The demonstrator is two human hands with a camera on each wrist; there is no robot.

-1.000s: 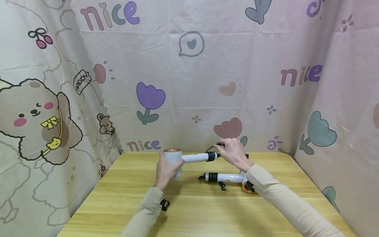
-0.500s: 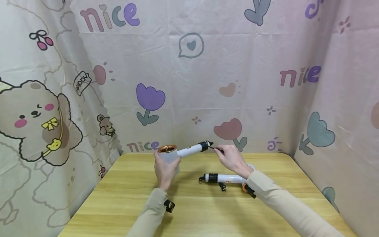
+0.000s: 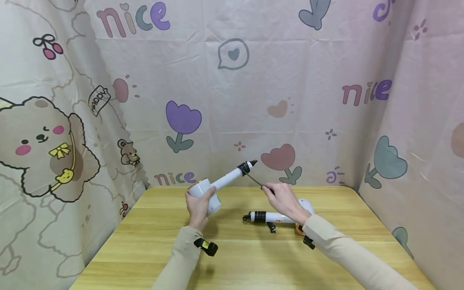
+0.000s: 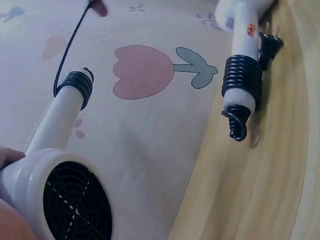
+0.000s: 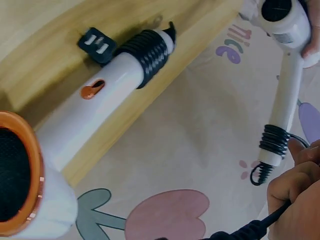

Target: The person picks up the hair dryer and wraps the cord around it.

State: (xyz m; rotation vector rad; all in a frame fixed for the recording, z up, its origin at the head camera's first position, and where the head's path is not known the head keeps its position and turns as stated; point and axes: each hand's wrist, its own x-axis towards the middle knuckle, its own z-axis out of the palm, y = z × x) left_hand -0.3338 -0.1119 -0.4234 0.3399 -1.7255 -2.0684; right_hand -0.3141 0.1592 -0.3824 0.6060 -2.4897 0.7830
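Observation:
My left hand (image 3: 198, 209) grips a white hair dryer (image 3: 227, 179) by its head, above the table, its handle slanting up to the right. Black cord is coiled round the handle's end. From that coil a length of cord (image 3: 255, 180) runs taut to my right hand (image 3: 286, 200), which pinches it. In the right wrist view the cord's thicker, ribbed end (image 5: 245, 232) sticks out below the right hand; the plug there is mostly out of frame. In the left wrist view the held dryer's black rear grille (image 4: 77, 202) faces the camera.
A second white hair dryer (image 3: 280, 218) with an orange nozzle rim lies on the wooden table (image 3: 253, 257) beneath my right forearm. Its cord is wound round the handle, and its black plug (image 5: 97, 46) lies beside it. A patterned curtain (image 3: 308, 100) hangs behind the table.
The held dryer has tilted, its handle end rising and its nozzle turning away. My right hand has moved slightly lower, and more cord now stretches between it and the coil.

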